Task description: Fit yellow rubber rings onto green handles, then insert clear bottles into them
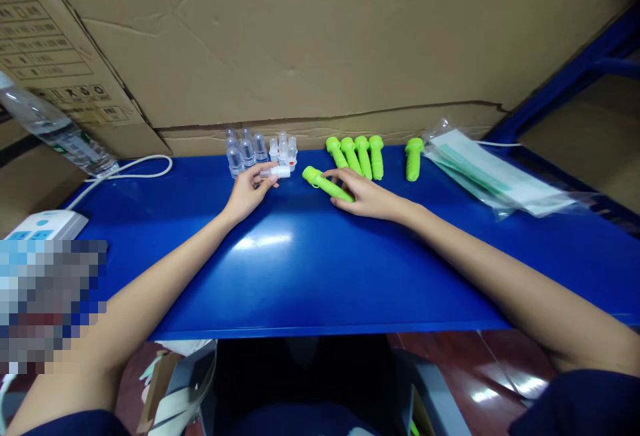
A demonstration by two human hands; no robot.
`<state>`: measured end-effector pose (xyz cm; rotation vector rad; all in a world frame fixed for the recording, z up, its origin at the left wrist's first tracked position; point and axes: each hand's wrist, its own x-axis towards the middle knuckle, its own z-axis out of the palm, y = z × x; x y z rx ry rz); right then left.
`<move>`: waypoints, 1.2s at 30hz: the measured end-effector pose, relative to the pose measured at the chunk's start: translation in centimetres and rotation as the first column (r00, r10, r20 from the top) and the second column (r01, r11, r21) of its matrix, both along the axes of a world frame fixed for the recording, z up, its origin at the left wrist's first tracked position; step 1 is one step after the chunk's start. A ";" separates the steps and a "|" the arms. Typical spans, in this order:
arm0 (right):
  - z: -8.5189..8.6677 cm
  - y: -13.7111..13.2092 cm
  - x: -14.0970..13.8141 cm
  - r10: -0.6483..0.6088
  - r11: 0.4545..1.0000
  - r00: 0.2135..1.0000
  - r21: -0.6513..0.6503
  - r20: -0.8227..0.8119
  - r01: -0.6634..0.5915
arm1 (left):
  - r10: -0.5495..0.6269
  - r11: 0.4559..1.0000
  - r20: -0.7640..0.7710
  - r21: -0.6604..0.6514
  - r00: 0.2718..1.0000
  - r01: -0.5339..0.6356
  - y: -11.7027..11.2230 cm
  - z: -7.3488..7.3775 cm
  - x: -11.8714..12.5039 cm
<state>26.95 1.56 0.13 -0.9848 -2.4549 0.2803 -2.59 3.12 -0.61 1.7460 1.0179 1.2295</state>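
My left hand (245, 193) is closed around a small white tube with a translucent end (282, 172), held lying sideways just above the table. In my right hand (367, 195) is a bright green, flashlight-shaped plastic piece (321, 183), tilted with its wider head pointing left. Several clear plastic bottle-like caps (247, 151) stand upright behind my left hand. Beside them is a cluster of small white pieces with translucent tops (283, 151), some showing a red spot. Several matching green pieces (363, 157) lie in a row behind my right hand, and one more green piece (413, 160) lies apart.
The blue table (300, 276) backs onto a cardboard wall (325, 49). A water bottle (60, 133) leans at the left, near a white cable (163, 168) and a power strip (55, 224). Plastic-bagged white and green packets (500, 173) lie at the right.
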 end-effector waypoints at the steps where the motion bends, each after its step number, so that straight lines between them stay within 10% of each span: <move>1: -0.1 -0.2 -0.2 -0.019 1.000 1.000 -0.001 0.013 0.019 | 0.000 1.000 -0.002 -0.003 1.000 0.000 -0.1 0.1 0.0; 6: -0.2 -1.3 -1.3 -0.169 0.984 0.981 -0.045 0.099 0.174 | -0.011 1.000 -0.031 -0.021 0.999 0.010 -0.4 0.3 0.1; 36: -1.3 -0.5 -1.2 -0.081 0.993 0.990 0.078 -0.117 0.090 | -0.063 0.998 -0.111 0.013 0.992 0.065 -1.3 0.8 0.3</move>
